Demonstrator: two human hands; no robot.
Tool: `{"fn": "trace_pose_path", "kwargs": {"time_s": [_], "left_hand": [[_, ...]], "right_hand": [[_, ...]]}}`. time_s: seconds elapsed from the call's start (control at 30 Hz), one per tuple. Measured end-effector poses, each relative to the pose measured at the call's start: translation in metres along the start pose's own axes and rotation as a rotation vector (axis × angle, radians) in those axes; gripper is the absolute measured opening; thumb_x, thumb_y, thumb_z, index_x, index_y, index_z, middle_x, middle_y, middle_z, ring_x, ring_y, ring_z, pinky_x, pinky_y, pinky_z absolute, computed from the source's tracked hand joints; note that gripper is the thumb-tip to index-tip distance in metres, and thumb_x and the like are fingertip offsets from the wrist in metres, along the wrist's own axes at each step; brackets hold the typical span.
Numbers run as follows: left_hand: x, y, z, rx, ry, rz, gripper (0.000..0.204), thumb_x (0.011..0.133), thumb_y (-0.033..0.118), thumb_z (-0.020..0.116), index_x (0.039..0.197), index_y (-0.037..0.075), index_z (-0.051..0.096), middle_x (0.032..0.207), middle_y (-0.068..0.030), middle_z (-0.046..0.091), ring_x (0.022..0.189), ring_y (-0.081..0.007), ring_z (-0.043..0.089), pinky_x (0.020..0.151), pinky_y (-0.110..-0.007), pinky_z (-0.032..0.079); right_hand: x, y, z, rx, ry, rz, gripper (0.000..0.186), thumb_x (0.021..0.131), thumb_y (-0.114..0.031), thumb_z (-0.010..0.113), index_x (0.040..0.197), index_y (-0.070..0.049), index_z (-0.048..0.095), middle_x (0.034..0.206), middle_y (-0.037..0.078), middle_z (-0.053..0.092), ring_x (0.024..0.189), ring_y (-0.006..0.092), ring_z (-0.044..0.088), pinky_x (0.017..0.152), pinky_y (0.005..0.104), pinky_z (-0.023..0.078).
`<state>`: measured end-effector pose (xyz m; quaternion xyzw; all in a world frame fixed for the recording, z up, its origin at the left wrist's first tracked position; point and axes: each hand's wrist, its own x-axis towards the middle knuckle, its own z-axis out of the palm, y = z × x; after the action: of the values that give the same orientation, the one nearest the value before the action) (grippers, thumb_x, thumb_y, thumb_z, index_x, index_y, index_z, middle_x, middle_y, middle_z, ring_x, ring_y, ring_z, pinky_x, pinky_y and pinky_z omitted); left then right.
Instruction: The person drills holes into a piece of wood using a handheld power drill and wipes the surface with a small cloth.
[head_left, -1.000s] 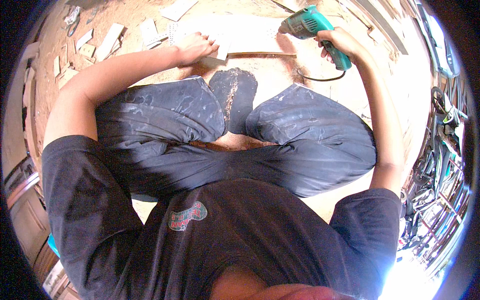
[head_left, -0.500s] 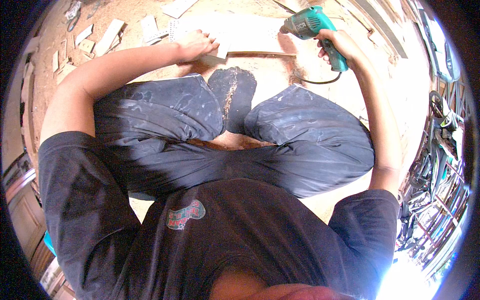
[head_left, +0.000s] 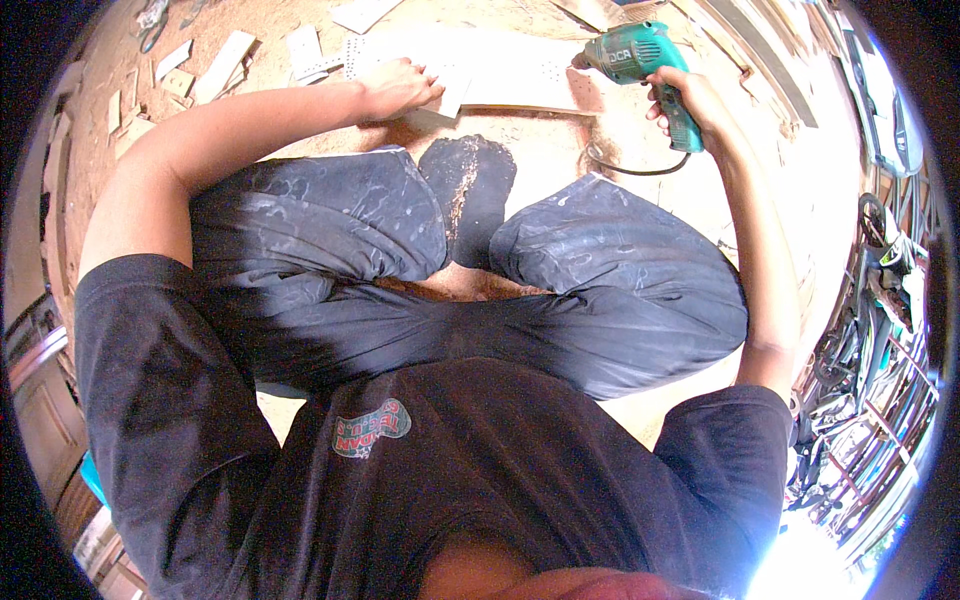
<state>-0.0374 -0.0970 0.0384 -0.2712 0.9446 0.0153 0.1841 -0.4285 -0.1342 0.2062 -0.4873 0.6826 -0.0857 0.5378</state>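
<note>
On the sandy-coloured floor (head_left: 275,35) lay one pale board (head_left: 510,75), flat, its long side toward the seated person, with clusters of small dark dots near both its left and right ends. Above the board's right end: one corded drill (head_left: 635,55), green-bodied, its nose pointing left; whether the tip touched the wood could not be told. The right hand (head_left: 690,95) grasped this drill, fingers wrapped about the handle; a dark cord (head_left: 640,172) ran from the handle's base, curving to the near side of the board. On the board's near left part: the left hand (head_left: 400,90), resting with fingers loosely curled; whether it clasped anything beneath could not be made out. Nearest the board on the person's side: one dark, round-ended piece (head_left: 470,190), carrying a streak of pale debris, set between the knees of dark, pale-smudged trousers (head_left: 620,280). Left of the board: several pale wood offcuts (head_left: 225,65), scattered, some overlapping. Right of the board, past the drill: long planks (head_left: 770,60), lying side by side. Farther right of the board: one dark wheel (head_left: 875,220), amid crowded items too jumbled to itemise.
</note>
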Motion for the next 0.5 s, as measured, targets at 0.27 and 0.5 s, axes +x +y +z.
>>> {"fn": "trace_pose_path", "kwargs": {"time_s": [0.27,0.5], "left_hand": [[-0.0002,0.0007,0.0007,0.023,-0.006,0.000,0.050,0.084,0.017,0.060,0.131,0.005,0.051,0.116,-0.0078,0.064,0.114,-0.0245,0.061,0.088,-0.040,0.053],[-0.0019,0.0003,-0.0031,0.022,-0.009,0.003,0.049,0.084,0.016,0.060,0.131,0.005,0.051,0.116,-0.0081,0.064,0.114,-0.0247,0.061,0.088,-0.039,0.053]], "right_hand": [[-0.0058,-0.0056,0.0023,-0.034,0.014,-0.006,0.032,0.085,-0.035,0.062,0.086,-0.003,0.062,0.067,0.011,0.064,0.050,0.0149,0.060,0.046,0.0299,0.051],[-0.0020,-0.0043,0.0070,-0.073,0.000,0.000,0.030,0.085,-0.034,0.062,0.085,-0.004,0.062,0.066,0.010,0.064,0.049,0.0143,0.060,0.046,0.0296,0.050]]}}
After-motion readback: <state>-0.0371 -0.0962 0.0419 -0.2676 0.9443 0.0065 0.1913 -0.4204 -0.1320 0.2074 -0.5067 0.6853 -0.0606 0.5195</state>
